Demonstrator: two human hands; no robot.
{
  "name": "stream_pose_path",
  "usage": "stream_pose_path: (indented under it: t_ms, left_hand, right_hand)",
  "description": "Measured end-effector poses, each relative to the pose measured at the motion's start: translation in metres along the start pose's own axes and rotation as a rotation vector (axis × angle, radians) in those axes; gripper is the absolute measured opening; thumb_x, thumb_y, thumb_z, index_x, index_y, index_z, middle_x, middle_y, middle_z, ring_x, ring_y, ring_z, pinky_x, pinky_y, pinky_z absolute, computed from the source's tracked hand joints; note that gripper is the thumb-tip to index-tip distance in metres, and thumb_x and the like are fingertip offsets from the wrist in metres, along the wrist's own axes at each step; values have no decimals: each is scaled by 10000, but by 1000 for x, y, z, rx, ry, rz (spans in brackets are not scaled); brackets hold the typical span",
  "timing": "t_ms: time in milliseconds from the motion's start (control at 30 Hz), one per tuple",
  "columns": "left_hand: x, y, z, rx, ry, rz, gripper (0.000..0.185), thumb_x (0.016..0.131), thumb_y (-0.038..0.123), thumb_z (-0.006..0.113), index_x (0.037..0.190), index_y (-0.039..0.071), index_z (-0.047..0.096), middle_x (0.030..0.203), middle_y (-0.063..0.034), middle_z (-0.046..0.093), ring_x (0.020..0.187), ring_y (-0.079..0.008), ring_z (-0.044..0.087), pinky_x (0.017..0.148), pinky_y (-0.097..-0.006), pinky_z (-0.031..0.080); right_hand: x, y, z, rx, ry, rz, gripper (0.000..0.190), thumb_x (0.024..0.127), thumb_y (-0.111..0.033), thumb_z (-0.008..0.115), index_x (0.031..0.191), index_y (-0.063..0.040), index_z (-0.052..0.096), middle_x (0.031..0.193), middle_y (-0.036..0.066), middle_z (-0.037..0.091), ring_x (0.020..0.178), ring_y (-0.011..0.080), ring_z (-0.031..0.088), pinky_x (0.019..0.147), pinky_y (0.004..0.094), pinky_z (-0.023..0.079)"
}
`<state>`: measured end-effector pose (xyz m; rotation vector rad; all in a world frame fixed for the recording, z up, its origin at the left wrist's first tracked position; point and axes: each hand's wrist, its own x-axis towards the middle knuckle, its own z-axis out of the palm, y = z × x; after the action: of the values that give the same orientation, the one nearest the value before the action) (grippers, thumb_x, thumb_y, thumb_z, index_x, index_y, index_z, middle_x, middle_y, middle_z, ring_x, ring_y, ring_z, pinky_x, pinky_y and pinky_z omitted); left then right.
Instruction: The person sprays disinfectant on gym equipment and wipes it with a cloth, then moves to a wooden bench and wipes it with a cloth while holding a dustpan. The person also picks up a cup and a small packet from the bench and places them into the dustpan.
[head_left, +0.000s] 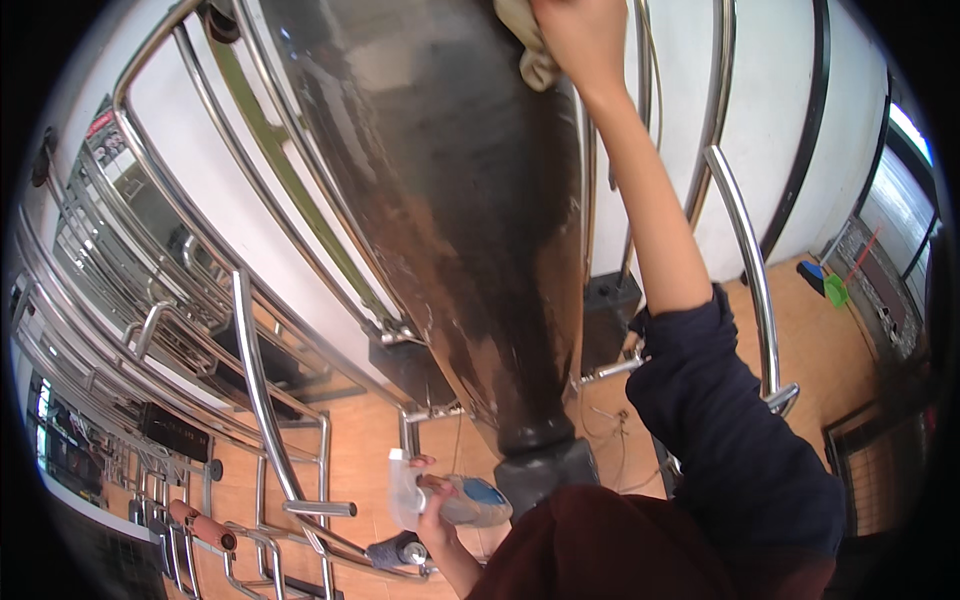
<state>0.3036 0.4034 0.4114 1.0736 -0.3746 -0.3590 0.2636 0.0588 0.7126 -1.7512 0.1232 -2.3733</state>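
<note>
A large, dark, glossy padded bench (450, 150) of gym equipment runs down the middle of the view, with reflections and streaks on its surface. At the top, my right hand (581, 34) is on a pale cloth (538, 64) at the pad's right edge; the fingers are partly cut off by the picture's rim. Low and left of the pad's narrow end, my left hand (439, 517) grips a translucent spray bottle (469, 501) with a white head and a blue label, held tilted on its side.
Chrome tube frames stand left, with a curved chrome bar (255, 375) near my left hand and another curved bar (742, 217) right of my right arm. Black weight blocks (412, 375) stand behind the pad. A blue broom (812, 277) and green dustpan (836, 291) lie far right.
</note>
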Motion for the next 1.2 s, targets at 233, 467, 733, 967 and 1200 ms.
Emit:
stream_pose_path:
  t_ms: [233,467,733,967,1200]
  left_hand:
    - [-3,-5,9,20,-11,-62,414,605,-60,574,1003,-7,472,983,-119,487,603,-116,474,543,-232,396]
    - [1,-6,17,10,-64,-83,451,604,-111,573,1037,-21,484,977,-117,535,612,-100,516,576,-220,436]
    - [-2,-4,9,6,-107,-108,441,615,-112,558,1037,-2,485,1006,-106,511,618,-97,510,570,-215,427]
    - [0,-17,-12,57,-20,-154,450,580,-103,591,1010,1,507,974,-92,526,627,-86,492,585,-201,405]
    - [-6,-22,-27,123,36,-173,457,568,-110,604,1000,7,506,970,-90,524,635,-90,486,607,-203,406]
  right_hand:
    - [-286,23,-137,-154,-227,717,360,747,50,459,1105,22,470,1048,130,475,1039,257,462,906,312,329]
    - [-359,14,-170,-139,-201,1258,353,882,-194,420,1148,32,469,1153,141,494,1058,231,469,907,312,334]
    - [-121,7,-58,16,-119,226,400,784,-273,582,1086,-18,517,1017,102,535,967,206,482,850,311,368]
    - [-259,-21,-91,-321,-196,283,513,672,-50,698,1125,0,463,1077,119,478,1009,254,477,905,343,342]
    - [-475,-46,-181,-445,-372,706,660,606,52,664,1183,-11,350,1148,152,367,1125,306,343,954,393,268]
